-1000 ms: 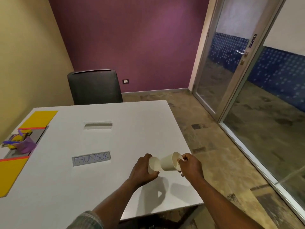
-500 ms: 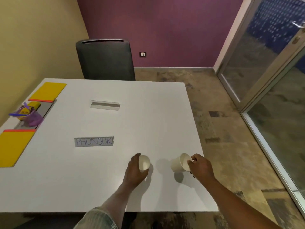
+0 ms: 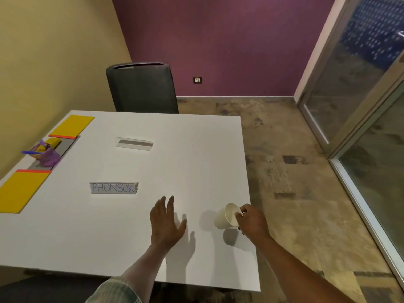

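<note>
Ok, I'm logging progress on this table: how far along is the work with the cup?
Done: a name card stands on the table. In hand: the right hand has its grip on a paper cup, tilted and lifted near the table's right edge; the left hand is open, fingers spread, holding nothing visible. Left: the cup is not yet set down.

Small office mtg room, white table [image 3: 135, 215], name card [image 3: 114, 188] (reads PHUNSUK), desk chair [image 3: 142, 88], glass door [image 3: 358, 84]

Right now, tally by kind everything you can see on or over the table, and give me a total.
Paper cup: 1
Name cards: 2
Yellow pads: 2
Purple pen holder: 1
Total: 6
</note>
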A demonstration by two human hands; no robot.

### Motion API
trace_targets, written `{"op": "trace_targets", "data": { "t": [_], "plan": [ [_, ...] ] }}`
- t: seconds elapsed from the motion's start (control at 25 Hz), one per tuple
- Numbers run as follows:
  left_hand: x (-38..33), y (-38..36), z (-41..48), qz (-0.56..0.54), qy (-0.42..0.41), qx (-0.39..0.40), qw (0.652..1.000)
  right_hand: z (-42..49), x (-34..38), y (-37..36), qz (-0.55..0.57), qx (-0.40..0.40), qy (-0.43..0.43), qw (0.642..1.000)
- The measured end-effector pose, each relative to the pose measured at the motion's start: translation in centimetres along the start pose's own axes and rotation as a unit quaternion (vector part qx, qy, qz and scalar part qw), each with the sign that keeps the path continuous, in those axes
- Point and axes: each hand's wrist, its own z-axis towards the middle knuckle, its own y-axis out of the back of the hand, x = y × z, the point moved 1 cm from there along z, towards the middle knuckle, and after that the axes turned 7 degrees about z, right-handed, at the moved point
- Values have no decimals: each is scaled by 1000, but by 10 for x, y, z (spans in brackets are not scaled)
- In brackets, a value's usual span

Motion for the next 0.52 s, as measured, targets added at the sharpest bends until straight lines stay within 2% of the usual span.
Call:
{"op": "trace_targets", "data": {
  "t": [0.08, 0.12, 0.24, 0.36, 0.52],
  "plan": [
    [-48, -3, -2, 28, -29, -7, 999, 9, -18, 36, 12, 1, 13, 1000],
    [-49, -6, -1, 27, -27, 5, 999, 11, -18, 36, 0, -3, 22, 1000],
    [-120, -24, -9, 11, -44, 35, 998, 20, -48, 100, -15, -26, 30, 999],
    [-180, -39, -17, -29, -59, 110, 992, 33, -71, 152, -33, -45, 27, 998],
    [-252, -49, -18, -47, -87, 154, 983, 45, -98, 212, -61, -70, 30, 995]
  ]
}}
